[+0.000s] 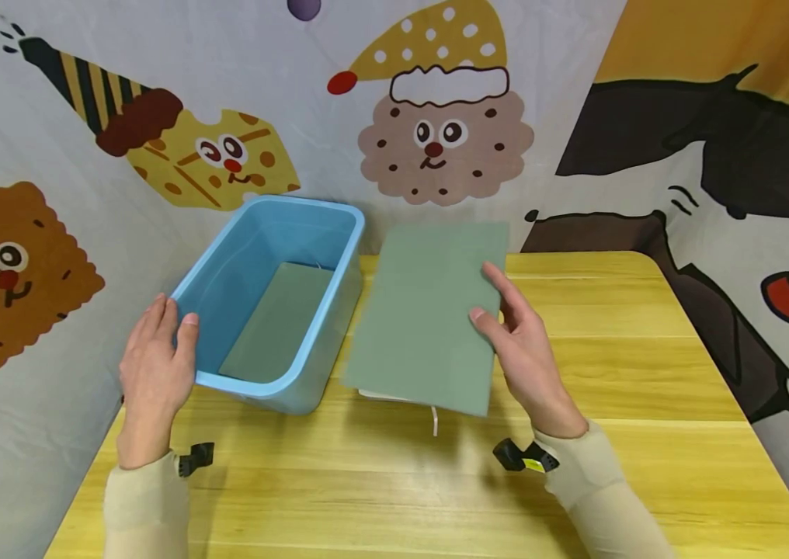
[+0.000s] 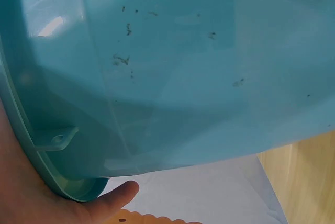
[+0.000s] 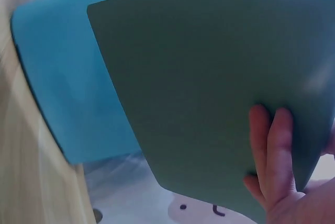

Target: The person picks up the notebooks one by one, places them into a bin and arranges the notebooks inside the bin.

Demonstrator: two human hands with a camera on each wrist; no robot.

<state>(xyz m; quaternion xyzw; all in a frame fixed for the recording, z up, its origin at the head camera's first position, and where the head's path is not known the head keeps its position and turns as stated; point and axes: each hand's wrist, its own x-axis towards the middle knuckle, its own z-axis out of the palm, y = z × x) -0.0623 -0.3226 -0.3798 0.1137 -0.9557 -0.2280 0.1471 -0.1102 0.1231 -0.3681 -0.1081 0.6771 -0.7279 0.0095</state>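
Observation:
My right hand (image 1: 534, 365) holds a green notebook (image 1: 429, 310) by its right edge, thumb on the upper cover and fingers spread on the underside. A pale ribbon and white page edges show at its near end; in the right wrist view its cover (image 3: 199, 77) fills the middle. To its left, a light blue plastic bin (image 1: 338, 326) stands on the table with a similar green notebook (image 1: 279, 322) lying flat inside. My left hand (image 1: 157, 361) rests against the bin's left rim, fingers fairly straight. The left wrist view shows the bin's scuffed outer wall (image 2: 172, 88).
A wooden table (image 1: 394, 497) lies under everything. Behind it hangs a cloth (image 1: 324, 140) printed with cartoon snacks, close to the bin's far end. Small black devices (image 1: 516, 454) sit at both wrists.

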